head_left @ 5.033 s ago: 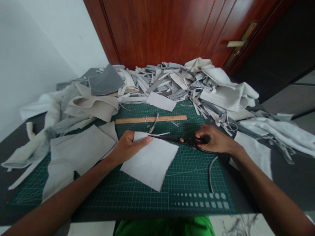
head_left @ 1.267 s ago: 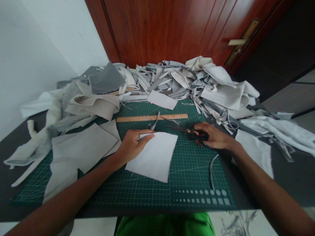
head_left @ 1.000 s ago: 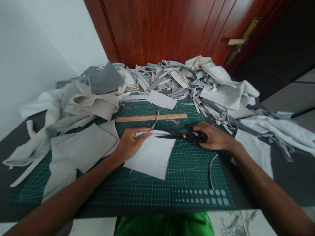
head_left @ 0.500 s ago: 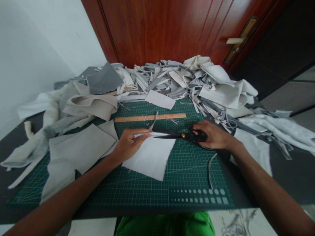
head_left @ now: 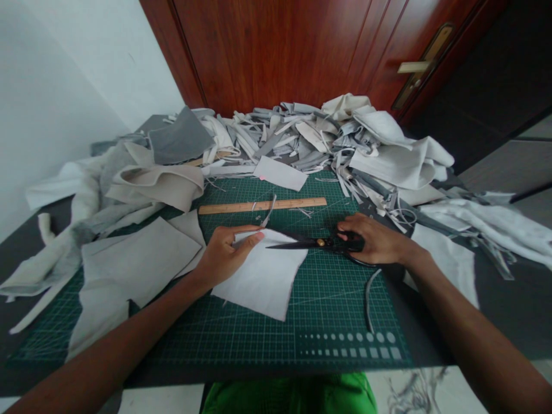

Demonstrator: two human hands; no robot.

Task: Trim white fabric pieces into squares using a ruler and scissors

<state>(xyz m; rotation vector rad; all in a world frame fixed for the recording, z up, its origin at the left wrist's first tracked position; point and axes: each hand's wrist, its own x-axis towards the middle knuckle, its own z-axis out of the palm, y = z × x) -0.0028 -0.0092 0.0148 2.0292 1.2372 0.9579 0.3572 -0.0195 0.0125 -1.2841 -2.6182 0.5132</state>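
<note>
My left hand pinches the far edge of a white piece of fabric between thumb and fingers. The fabric lies over the green cutting mat. Black scissors are in my right hand, its fingers through the handles. Their blades point left, parted around the fabric's far edge, with one blade lying over the white surface. A thin trimmed strip stands up just beyond my left fingertips.
Behind the fabric lies a wooden ruler with a small white rectangle beyond it. Scraps heap against the door. Larger fabric pieces lie left, another piece right. A narrow grey strip rests on the mat.
The scissor blades have opened wider, the near blade dropping slightly toward me over the fabric. My left hand keeps its pinch in nearly the same place.
</note>
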